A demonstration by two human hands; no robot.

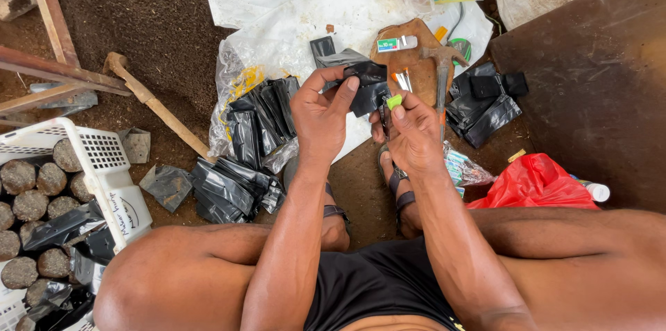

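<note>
Black plastic bag [366,88]: held up at the centre of the view, pinched flat by the left hand [320,114], fingers closed on its left edge.
Right hand [411,131]: fingers closed on a small green tool [394,101] at the bag's 5 o'clock.
Advice: keep the bag taut and the tool steady.
Spare bags [260,123]: on the ground at 9 o'clock.

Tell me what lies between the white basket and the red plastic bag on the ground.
In the head view, between the white basket and the red bag lie piles of black bags and the person's sandalled feet.

Bare arms and legs, black shorts [374,282] with a yellow mark at the edge, dark strapped sandals [401,189].
</note>
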